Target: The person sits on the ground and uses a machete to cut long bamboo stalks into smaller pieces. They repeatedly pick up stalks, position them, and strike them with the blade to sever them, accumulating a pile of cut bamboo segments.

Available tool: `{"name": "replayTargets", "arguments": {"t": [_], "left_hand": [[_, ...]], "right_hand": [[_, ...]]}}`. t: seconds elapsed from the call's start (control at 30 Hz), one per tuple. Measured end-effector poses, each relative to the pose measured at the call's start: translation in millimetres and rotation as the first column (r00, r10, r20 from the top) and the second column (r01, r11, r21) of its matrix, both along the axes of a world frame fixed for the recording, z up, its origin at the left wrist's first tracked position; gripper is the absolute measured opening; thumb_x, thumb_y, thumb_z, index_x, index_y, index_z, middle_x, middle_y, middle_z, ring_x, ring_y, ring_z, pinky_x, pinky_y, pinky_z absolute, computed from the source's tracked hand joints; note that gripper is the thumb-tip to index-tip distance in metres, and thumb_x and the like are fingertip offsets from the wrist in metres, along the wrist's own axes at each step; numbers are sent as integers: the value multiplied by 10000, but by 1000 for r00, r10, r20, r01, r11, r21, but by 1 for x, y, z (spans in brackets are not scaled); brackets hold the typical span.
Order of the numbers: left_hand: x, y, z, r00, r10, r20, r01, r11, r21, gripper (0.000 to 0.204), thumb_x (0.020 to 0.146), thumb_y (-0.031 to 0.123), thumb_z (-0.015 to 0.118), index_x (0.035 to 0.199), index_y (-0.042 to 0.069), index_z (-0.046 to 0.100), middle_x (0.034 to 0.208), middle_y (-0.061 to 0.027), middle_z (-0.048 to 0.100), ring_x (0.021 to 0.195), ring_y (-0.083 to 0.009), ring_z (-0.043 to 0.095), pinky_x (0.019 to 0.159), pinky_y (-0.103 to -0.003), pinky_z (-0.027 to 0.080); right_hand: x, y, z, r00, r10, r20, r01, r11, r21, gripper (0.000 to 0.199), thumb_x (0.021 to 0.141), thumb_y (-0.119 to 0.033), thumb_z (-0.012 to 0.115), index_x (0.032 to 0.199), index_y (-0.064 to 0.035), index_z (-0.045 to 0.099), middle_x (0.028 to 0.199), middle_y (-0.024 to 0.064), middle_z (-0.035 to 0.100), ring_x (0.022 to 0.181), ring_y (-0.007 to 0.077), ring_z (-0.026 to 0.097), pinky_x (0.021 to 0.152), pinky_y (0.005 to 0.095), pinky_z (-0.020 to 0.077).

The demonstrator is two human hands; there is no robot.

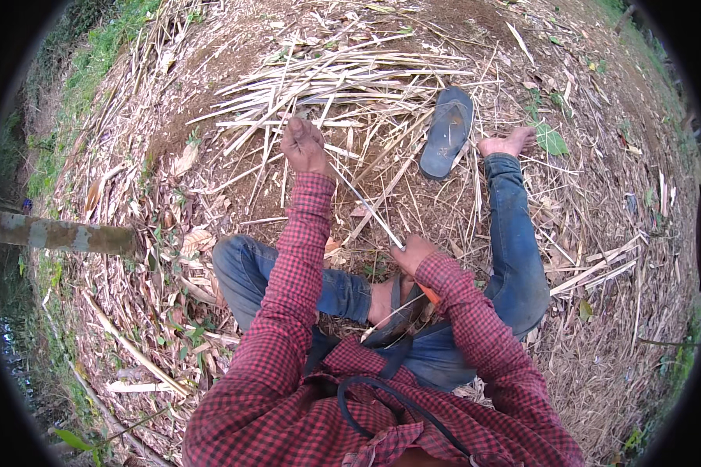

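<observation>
Left hand (304,145) closed, contents hidden, right hand (414,254) gripping pale strip (366,205), orange handle (430,295) partly hidden

— Left hand (304,146)?
— Closed into a fist, my left arm (284,284) reaching well forward.
— Right hand (414,255)?
— Fingers curled, nearer my body; my right arm (475,315) is bent, forearm angled inward.

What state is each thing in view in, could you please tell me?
Left hand: closed in a fist
Right hand: fingers curled
Thin pale strip: nearly straight, running between the hands
Loose sandal: unworn, lying on the ground
Right foot: bare
Heap of pale strips: loose, crisscrossed
Checked sleeves: down to the wrists
Orange object: partly hidden, state unclear
</observation>
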State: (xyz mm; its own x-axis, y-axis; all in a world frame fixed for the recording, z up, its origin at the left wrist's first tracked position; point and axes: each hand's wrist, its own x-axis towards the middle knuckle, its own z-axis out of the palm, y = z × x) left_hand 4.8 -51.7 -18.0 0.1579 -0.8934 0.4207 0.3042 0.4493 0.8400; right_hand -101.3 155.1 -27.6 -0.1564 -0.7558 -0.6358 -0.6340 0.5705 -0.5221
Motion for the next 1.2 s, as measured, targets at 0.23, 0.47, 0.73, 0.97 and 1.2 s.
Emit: {"name": "replayTargets", "arguments": {"t": [0.23,0.47,0.73,0.97,1.2], "left_hand": [[3,-4,-8,998,-58,-5,58,997,-58,498,902,531,431,621,126,359,472,17,343,381,-68,330,325,-220,237],[3,3,-9,999,-38,17,39,998,-55,495,904,529,431,620,128,370,473,29,348,376,-57,319,324,-213,227],[-3,-14,-2,1000,-16,0,16,1000,-21,534,873,573,455,608,124,341,452,32,311,366,-52,284,327,-221,207],[-6,4,-3,991,-109,-73,105,993,-62,489,887,504,490,625,107,373,512,40,342,409,-43,314,341,-203,234],[3,6,-5,989,-125,-80,122,992,-38,493,879,518,494,618,119,366,525,41,348,423,-44,321,360,-205,234]], "right_hand": [[-14,7,-23,752,-355,556,255,934,251,410,848,-328,500,830,71,591,574,110,601,465,190,598,512,323,505],[2,19,38,894,-198,402,315,916,-249,485,857,-368,502,925,104,589,631,137,619,581,219,633,594,349,510],[-18,3,-17,936,-145,322,122,988,92,490,844,-377,457,827,90,604,659,180,628,582,265,630,607,369,510],[6,27,-2,925,-162,342,192,980,-54,467,855,-366,476,825,80,609,603,142,621,478,227,614,519,333,510],[10,21,70,825,-262,501,440,854,-278,321,899,-247,490,897,59,587,549,71,573,508,142,599,510,284,481]]}}
